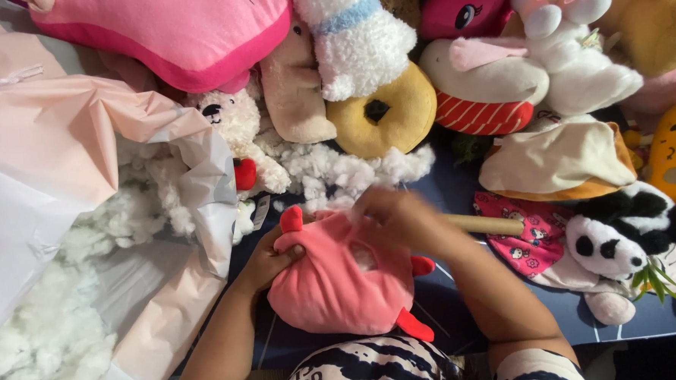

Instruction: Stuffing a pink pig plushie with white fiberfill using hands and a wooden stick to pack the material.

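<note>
Scene is being lit evenly from above, shadows soft. Right hand (396, 214) is being smeared by motion blur; white stuffing (48, 339) is being slightly overexposed.

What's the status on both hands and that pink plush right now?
Left hand gripping pink plush toy. Right hand, blurred, at its top opening. Wooden stick behind the right hand. Loose white stuffing just beyond.
</note>
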